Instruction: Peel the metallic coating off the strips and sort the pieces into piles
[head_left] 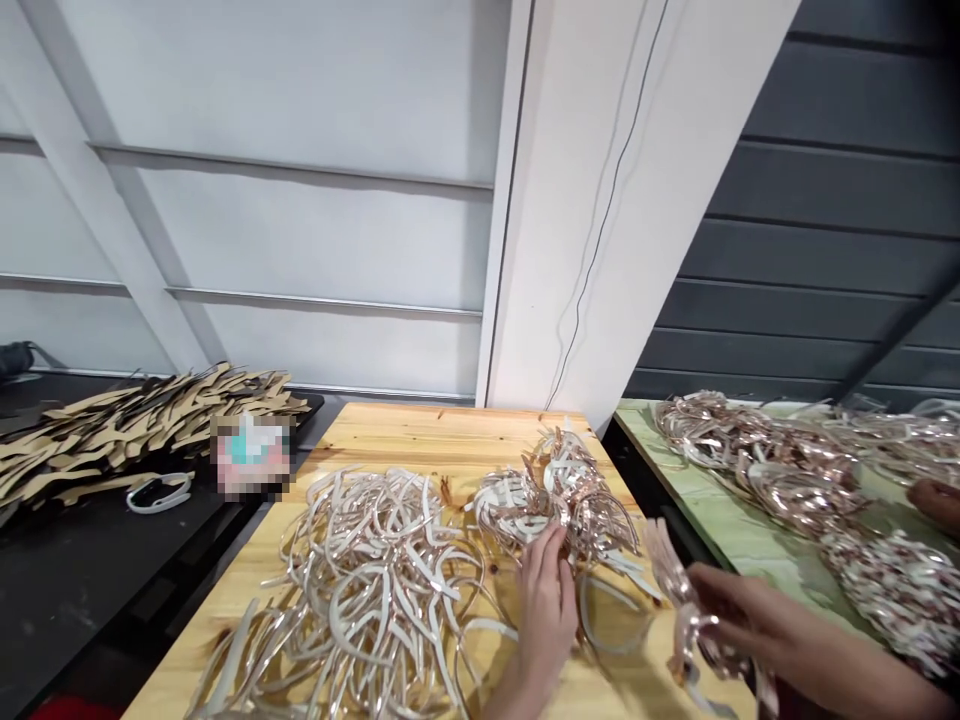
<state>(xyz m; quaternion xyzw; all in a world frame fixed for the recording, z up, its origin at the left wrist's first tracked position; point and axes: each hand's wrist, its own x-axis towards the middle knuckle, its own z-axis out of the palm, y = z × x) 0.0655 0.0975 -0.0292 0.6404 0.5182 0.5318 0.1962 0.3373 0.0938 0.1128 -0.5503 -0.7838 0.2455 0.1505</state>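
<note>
A large loose heap of curved, shiny rose-gold strips (375, 590) lies on the pale wooden table (420, 440). My left hand (544, 610) grips a tighter tangle of the same strips (559, 500) at the heap's right side. My right hand (739, 620) reaches in from the right, its fingers closed around a narrow bunch of strips (686, 620) near the table's right edge. Part of that bunch is hidden by my fingers.
A green marble-patterned table (750, 510) to the right holds long piles of similar strips (757, 460), and a co-worker's hand (934, 500) shows at the right edge. A dark table at left holds brown cut pieces (127, 435), a white loop (157, 492) and a pixelated object (251, 455).
</note>
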